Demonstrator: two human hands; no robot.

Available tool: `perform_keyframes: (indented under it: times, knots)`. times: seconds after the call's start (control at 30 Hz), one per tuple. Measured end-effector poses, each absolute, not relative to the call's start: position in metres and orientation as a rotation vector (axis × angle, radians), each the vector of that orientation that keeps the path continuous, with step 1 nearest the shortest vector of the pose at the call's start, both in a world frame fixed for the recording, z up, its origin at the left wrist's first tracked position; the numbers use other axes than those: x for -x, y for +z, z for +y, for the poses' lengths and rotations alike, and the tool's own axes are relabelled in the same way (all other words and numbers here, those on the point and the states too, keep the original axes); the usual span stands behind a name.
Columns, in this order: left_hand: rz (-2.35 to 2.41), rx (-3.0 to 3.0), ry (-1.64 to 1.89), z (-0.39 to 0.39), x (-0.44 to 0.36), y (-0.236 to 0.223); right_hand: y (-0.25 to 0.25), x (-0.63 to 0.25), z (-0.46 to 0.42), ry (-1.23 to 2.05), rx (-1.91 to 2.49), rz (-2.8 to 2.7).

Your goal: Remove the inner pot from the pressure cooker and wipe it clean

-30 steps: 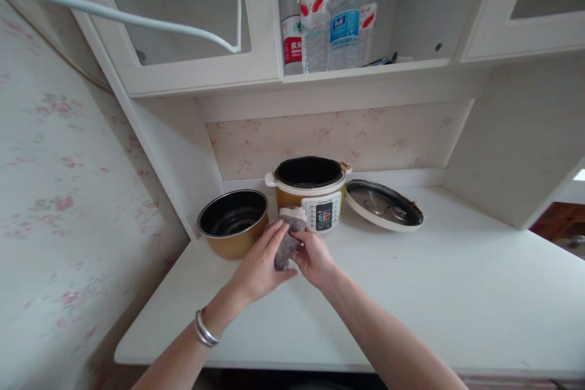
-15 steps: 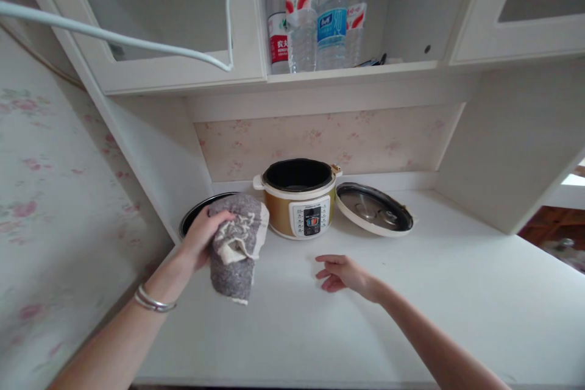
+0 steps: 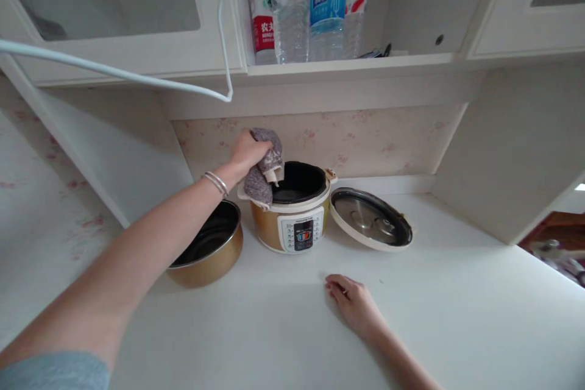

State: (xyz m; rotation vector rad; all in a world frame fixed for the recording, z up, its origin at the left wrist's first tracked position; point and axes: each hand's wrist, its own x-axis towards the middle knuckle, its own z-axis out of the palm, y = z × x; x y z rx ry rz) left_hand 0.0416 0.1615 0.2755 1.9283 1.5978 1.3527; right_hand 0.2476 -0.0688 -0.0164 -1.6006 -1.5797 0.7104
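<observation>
My left hand (image 3: 250,151) is closed on a grey-and-white cloth (image 3: 258,186), which hangs over the left rim of an electric pressure cooker (image 3: 265,228). The cooker stands without its lid, its dark inside showing and its control panel facing me. Close by on the left, partly behind my forearm, is a gold inner pot (image 3: 223,261) with a dark lining. The cooker's round lid (image 3: 361,213) lies underside up, leaning at the cooker's right. On the white counter in front, my right hand (image 3: 354,304) rests with its fingers curled in, and no object shows in it.
Several plastic bottles (image 3: 291,21) stand on the open cabinet shelf (image 3: 347,68) above the cooker. A white cable (image 3: 137,76) hangs across the upper left. Cabinet side panels (image 3: 507,152) bound the counter (image 3: 274,329) on both sides.
My left hand has carried the cloth up and right, from over the inner pot to the cooker's rim, uncovering more of the pot. My right hand has lowered slightly and its fingers have curled in.
</observation>
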Motion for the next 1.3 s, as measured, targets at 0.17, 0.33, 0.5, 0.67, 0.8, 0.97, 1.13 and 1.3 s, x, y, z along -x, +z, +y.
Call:
perform_keyframes:
  times: [0.17,0.33,0.5,0.67,0.8,0.97,1.13,1.3]
  knots:
    - [1.667,-2.281,0.853,0.189,-0.102,0.243,-0.010,-0.245,-0.060,0.730,1.668,-1.510]
    - [1.335,-2.237,0.554,0.176,-0.137,0.215,-0.011,-0.245,-0.061,0.704,1.666,-1.507]
    - [1.005,-2.070,0.330,0.167,-0.116,0.219,-0.010,-0.246,-0.068,0.681,1.653,-1.527]
    - [1.060,-2.250,-0.017,0.184,-0.072,0.238,-0.007,-0.244,-0.071,0.632,1.668,-1.612]
    - [1.127,-2.605,-0.058,0.206,-0.059,0.226,-0.007,-0.243,-0.071,0.595,1.693,-1.657]
    - [0.887,-2.922,-0.005,0.231,-0.067,0.194,-0.008,-0.241,-0.071,0.561,1.712,-1.694]
    - [0.627,-2.898,-0.016,0.249,-0.090,0.186,-0.005,-0.241,-0.066,0.594,1.717,-1.659]
    - [0.521,-2.691,-0.035,0.252,-0.120,0.183,-0.003,-0.243,-0.061,0.624,1.726,-1.610]
